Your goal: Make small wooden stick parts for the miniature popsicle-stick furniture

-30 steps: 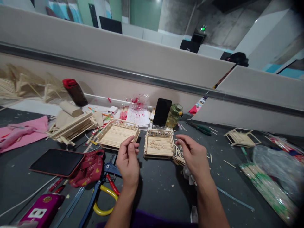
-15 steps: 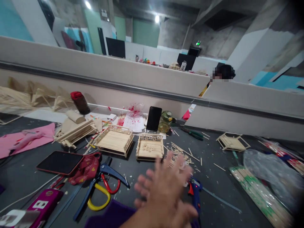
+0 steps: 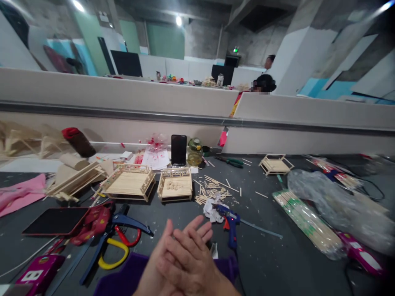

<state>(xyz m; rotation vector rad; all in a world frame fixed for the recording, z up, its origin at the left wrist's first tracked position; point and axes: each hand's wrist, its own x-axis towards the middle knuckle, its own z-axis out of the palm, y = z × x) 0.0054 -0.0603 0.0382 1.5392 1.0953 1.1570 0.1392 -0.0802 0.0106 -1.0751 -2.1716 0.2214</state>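
My left hand [image 3: 154, 260] is palm up at the bottom middle, its thumb raised and its fingers stretched out. Across its palm lies my right hand [image 3: 191, 263], with fingers extended; the two hands touch, and no object shows between them. Just right of them rests a blue hot glue gun [image 3: 232, 222] with a red trigger, its nozzle by crumpled white paper [image 3: 213, 210]. Beyond the hands stand a small wooden-stick tray [image 3: 175, 192] holding small round pieces and a larger stick-built frame [image 3: 128, 184]. A purple object [image 3: 120, 275] lies partly hidden under my hands.
Loose sticks [image 3: 212, 187] are scattered behind the glue gun. Blue cutters [image 3: 101, 246], scissors with red and yellow handles [image 3: 114, 254] and a phone [image 3: 55, 221] lie left. To the right are packaged sticks [image 3: 308, 224] and a small stick frame [image 3: 275, 164]. A partition [image 3: 123, 92] runs behind.
The view has shifted right. My hands have turned against each other: the left palm now faces up with the right hand across it. The glue gun is less covered.
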